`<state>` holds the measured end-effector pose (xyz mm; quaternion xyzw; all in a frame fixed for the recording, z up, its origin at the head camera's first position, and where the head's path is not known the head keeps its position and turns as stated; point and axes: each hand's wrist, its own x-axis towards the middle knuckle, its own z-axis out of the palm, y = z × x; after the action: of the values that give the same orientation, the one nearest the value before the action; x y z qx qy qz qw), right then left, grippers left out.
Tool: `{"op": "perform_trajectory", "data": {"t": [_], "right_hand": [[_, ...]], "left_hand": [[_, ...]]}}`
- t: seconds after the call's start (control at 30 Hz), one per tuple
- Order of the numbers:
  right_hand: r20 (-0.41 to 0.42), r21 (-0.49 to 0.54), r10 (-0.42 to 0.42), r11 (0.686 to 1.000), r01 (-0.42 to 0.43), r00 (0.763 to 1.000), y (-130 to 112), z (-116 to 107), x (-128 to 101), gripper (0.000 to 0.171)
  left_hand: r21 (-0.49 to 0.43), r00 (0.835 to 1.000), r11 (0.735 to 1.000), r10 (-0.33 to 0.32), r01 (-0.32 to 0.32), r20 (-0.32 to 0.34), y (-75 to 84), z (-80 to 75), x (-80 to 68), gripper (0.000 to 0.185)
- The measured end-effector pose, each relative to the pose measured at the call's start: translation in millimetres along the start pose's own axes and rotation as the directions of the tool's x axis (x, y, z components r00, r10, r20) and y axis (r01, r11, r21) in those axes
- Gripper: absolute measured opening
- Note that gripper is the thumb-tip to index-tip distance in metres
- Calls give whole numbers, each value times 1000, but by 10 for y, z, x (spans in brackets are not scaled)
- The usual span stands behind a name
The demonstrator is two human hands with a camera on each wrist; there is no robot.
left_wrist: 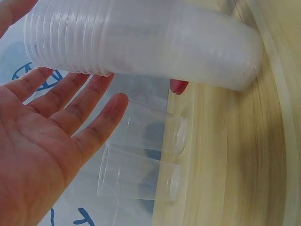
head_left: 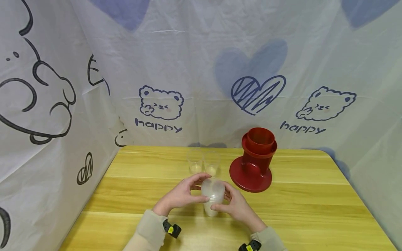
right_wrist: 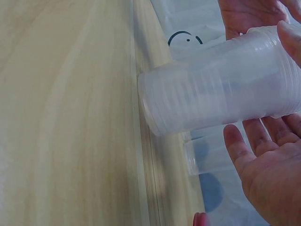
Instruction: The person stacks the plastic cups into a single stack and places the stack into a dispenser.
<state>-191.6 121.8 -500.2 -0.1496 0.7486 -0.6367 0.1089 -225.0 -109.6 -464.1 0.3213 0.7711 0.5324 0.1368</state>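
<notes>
Pale wrinkled cloth backdrop (head_left: 194, 52) printed with bears, blue hearts and "happy", wrapped behind a yellow wooden table (head_left: 314, 209), soft even light

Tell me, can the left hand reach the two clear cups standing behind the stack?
Probably yes. The left hand is beside the stack of cups, and the two clear cups stand just behind it with bare table between.
</notes>
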Motion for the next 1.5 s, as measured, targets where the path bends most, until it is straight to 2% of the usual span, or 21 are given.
{"op": "perform_trajectory", "data": {"t": [0.67, 0.97, 1.17, 1.37, 1.5], "right_hand": [[-4, -14, -24, 1000, 24, 1000, 23, -1, 1, 77], [3, 19, -62, 998, 62, 998, 52, 5, 0, 77], [-18, 27, -87, 996, 87, 996, 40, -6, -1, 80], [23, 55, -100, 994, 99, 995, 58, -33, 15, 80], [33, 65, -93, 994, 91, 995, 62, -50, 26, 79]], "left_hand": [[-76, 1000, 997, -20, 20, -5, -43, 80, -30, 63], [-72, 993, 996, -62, 55, -100, -47, 190, -38, 63], [-82, 989, 996, -46, 35, -142, -45, 232, -55, 65], [-94, 986, 996, -19, 4, -163, -60, 253, -65, 67], [-77, 985, 997, -22, 9, -171, -55, 263, -67, 68]]}}
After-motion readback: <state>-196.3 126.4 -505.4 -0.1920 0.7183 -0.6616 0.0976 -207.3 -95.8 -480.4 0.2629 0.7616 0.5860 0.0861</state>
